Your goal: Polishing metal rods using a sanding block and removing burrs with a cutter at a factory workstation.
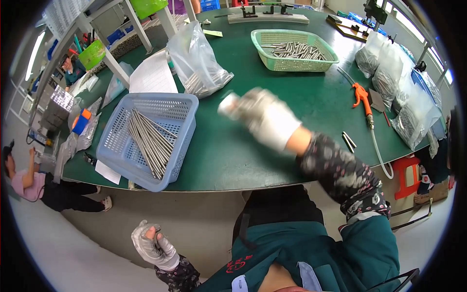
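Right hand (265, 117), white-gloved and motion-blurred, is raised over the middle of the green counter (233, 155); its fingers look curled round a small pale thing at the fingertips, but blur hides what it is and I can't tell the grip. Left hand (154, 246), grey-gloved, hangs below the counter edge, loosely curled, holding nothing visible. Blue perforated plastic basket (146, 138) of long thin steel rods (151, 141) sits at the near-left counter edge, well left of the right hand; green mesh basket (294, 48) of short metal pins at the far side.
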A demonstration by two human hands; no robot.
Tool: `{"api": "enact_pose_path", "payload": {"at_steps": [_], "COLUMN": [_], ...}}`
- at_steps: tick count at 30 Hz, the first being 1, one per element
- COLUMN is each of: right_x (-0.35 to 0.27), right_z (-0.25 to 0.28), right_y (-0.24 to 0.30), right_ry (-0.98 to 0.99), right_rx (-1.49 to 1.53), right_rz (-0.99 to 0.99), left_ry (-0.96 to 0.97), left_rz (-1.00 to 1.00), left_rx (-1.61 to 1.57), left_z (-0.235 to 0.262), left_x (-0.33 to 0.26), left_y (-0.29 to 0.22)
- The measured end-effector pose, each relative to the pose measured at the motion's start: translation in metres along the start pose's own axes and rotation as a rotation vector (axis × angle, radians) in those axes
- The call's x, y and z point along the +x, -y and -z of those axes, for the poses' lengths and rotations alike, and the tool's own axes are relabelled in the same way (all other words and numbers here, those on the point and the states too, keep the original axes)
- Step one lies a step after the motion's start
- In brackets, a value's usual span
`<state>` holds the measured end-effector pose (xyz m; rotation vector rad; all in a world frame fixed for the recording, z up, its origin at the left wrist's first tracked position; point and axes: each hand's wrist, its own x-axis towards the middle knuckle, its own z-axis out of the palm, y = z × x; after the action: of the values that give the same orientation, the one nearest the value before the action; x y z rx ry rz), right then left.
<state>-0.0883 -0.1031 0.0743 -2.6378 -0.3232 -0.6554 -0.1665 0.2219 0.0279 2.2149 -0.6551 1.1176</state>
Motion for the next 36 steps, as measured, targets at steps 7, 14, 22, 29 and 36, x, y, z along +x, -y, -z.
{"api": "enact_pose_path", "payload": {"at_steps": [7, 14, 22, 29, 36], "right_x": [-0.065, -0.074, -0.113, -0.077, -0.111], "right_z": [-0.02, 0.019, 0.003, 0.059, 0.098], "right_y": [0.034, 0.03, 0.051, -0.036, -0.121], "right_ry": [0.185, -0.026, 0.208, -0.2, -0.011], "right_rx": [-0.31, 0.052, -0.068, -0.336, -0.408], "right_rz": [0.223, 0.288, 0.287, 0.043, -0.233], "left_ry": [0.016, 0.065, 0.097, 0.181, 0.253], "left_rz": [0.067, -0.082, -0.014, -0.077, -0.189], "left_rx": [-0.027, -0.111, -0.15, -0.182, -0.093], "left_z": [-0.013, -0.022, -0.044, -0.059, -0.067], "left_x": [-0.003, 0.015, 0.017, 0.009, -0.01], "left_y": [-0.006, -0.019, -0.033, -0.052, -0.053]}}
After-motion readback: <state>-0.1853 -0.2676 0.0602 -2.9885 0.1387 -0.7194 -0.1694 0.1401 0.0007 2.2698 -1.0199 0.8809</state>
